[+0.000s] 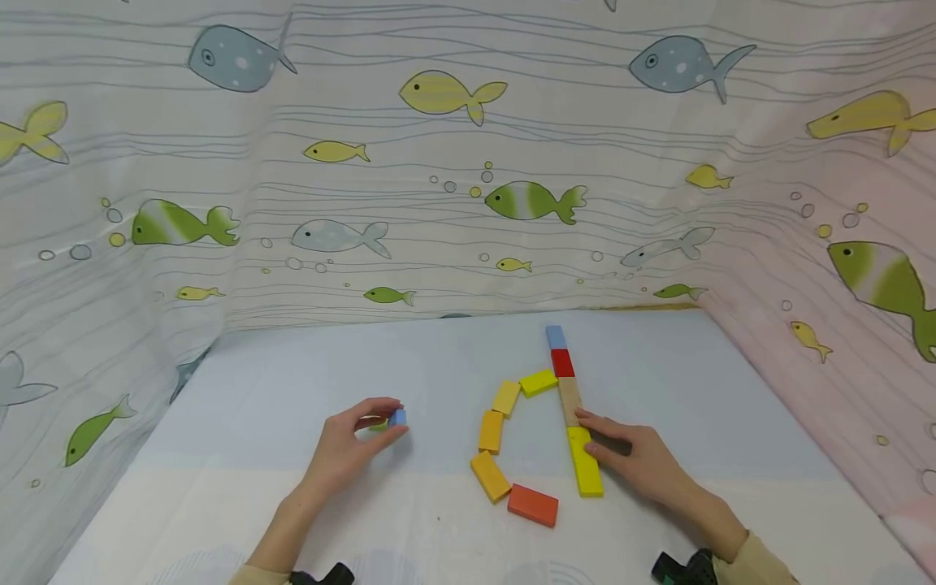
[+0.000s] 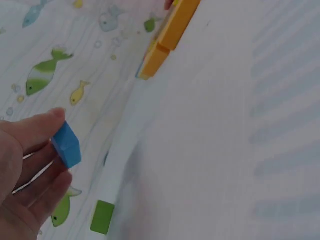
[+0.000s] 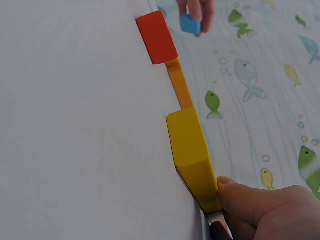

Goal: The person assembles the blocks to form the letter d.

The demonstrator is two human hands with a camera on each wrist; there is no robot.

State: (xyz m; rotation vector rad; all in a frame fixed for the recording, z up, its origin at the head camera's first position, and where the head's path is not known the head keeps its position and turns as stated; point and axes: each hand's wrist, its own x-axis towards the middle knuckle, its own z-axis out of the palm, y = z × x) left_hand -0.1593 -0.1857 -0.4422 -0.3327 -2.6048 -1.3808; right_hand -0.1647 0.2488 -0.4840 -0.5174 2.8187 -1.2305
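My left hand (image 1: pixel 351 443) pinches a small blue block (image 2: pixel 67 145) between thumb and fingers, left of the laid-out blocks. Just behind that hand is a green block (image 2: pixel 102 217), mostly hidden in the head view. On the right, my right hand (image 1: pixel 651 459) touches the side of a straight row. Its thumb lies against the long yellow block (image 1: pixel 585 463), and a forefinger reaches the natural wood block (image 1: pixel 569 402). Farther up the row come a red block (image 1: pixel 562 363) and a light blue block (image 1: pixel 556 337).
Left of the row, blocks form a curve: a bright yellow block (image 1: pixel 539 383) touching the row, a pale orange block (image 1: pixel 506 399), orange blocks (image 1: pixel 491 432), and a red-orange block (image 1: pixel 533 505) at the near end. A fish-print cloth (image 1: pixel 439 203) hangs around the white table (image 1: pixel 278 390).
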